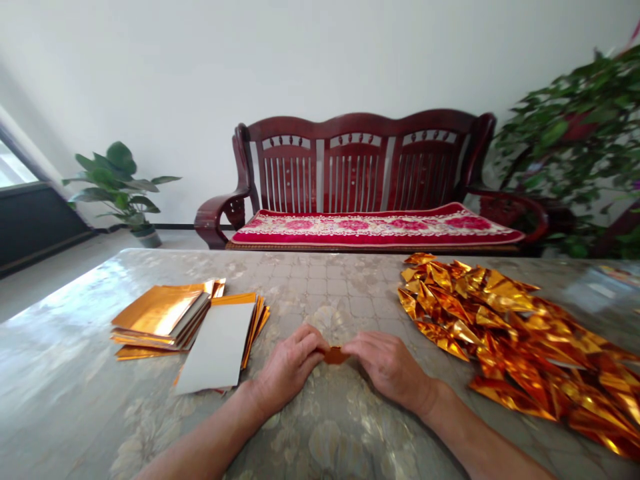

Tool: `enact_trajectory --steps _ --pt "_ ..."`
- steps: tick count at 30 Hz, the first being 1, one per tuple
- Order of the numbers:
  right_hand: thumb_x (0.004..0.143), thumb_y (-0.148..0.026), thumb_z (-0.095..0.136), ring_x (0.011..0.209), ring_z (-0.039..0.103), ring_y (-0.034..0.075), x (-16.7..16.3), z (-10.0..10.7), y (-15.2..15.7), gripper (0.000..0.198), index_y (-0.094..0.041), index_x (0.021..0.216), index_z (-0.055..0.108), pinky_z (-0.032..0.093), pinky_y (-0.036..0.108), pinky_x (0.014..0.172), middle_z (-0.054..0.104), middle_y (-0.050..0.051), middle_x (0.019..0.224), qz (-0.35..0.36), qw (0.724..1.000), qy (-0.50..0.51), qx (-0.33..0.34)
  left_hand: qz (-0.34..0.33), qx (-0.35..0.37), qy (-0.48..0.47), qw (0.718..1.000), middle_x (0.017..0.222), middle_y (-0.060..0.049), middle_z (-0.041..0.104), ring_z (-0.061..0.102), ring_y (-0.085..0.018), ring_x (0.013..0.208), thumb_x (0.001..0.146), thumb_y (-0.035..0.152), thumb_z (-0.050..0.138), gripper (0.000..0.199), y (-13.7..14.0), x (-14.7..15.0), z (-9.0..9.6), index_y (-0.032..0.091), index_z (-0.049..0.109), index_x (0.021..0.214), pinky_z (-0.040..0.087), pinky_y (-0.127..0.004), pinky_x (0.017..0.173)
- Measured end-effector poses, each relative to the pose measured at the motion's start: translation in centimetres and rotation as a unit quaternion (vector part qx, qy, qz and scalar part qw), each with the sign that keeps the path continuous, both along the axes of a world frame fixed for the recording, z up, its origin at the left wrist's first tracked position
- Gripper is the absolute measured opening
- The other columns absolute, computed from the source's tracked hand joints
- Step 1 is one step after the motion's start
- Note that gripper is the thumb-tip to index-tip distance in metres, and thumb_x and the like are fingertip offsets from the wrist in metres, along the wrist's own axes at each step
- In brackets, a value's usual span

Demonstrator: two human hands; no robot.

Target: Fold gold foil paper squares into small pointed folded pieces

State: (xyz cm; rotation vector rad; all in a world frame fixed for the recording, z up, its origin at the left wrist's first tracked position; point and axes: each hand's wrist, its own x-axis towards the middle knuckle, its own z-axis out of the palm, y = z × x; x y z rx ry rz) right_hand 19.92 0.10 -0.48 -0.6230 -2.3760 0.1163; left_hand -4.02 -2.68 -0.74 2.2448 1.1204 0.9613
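Observation:
Between my hands, just above the table, is a small piece of gold foil paper point(336, 355), mostly covered by my fingers. My left hand point(295, 360) pinches its left end, and my right hand point(385, 365) pinches its right end. To the left of my left hand lie stacked sheets of gold foil paper point(157, 310), and beside them a second stack with a pale grey sheet point(220, 347) on top. A long heap of folded gold foil pieces point(480, 313) spreads to the right of my right hand.
A patterned cover lies over the table point(320, 287). Something in clear plastic point(600, 288) sits at the right edge. Beyond the table stand a dark red wooden bench point(350, 167) with a floral cushion point(375, 228), a potted plant point(120, 187) and leafy greenery point(580, 133).

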Motion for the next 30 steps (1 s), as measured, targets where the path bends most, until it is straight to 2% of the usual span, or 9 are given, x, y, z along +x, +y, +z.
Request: enact_trajectory --steps 10,20,25,30 --pt "0.099 -0.017 0.043 0.069 0.058 0.016 0.05 -0.09 -0.04 0.021 -0.02 0.098 0.064 0.044 0.026 0.066 0.064 0.002 0.075 -0.002 1.0 -0.013 -0.019 -0.011 0.001 -0.018 1.0 0.094 -0.002 0.058 0.059 -0.013 0.089 0.095 0.014 0.05 0.014 0.01 -0.03 0.14 0.022 0.062 0.095 0.047 -0.024 0.081" --pt "0.097 -0.013 0.045 0.074 0.062 0.017 0.01 0.31 -0.29 0.023 -0.02 0.106 0.065 0.046 0.029 0.069 0.068 0.003 0.081 0.003 0.999 -0.019 -0.037 -0.001 -0.005 0.012 1.0 0.096 -0.002 0.057 0.059 -0.013 0.089 0.094 0.013 0.051 0.017 -0.31 0.02 0.24 0.023 0.064 0.101 0.047 -0.023 0.081" --pt "0.097 -0.009 0.042 0.078 0.062 0.015 0.18 0.42 -0.32 0.031 -0.022 0.112 0.066 0.046 0.028 0.071 0.071 0.003 0.09 0.012 1.0 -0.018 -0.013 -0.006 0.0 0.004 1.0 0.095 -0.001 0.056 0.058 -0.012 0.09 0.092 0.009 0.053 0.018 -0.25 0.15 0.33 0.022 0.063 0.099 0.046 -0.022 0.082" --pt "0.099 -0.015 0.046 0.075 0.06 0.014 0.25 0.34 -0.35 0.028 -0.023 0.115 0.067 0.044 0.028 0.068 0.071 0.003 0.091 0.01 0.999 -0.046 0.023 -0.006 0.005 -0.001 1.0 0.096 -0.002 0.056 0.058 -0.013 0.09 0.092 0.01 0.053 0.016 -0.12 0.09 0.13 0.022 0.063 0.098 0.047 -0.022 0.081"
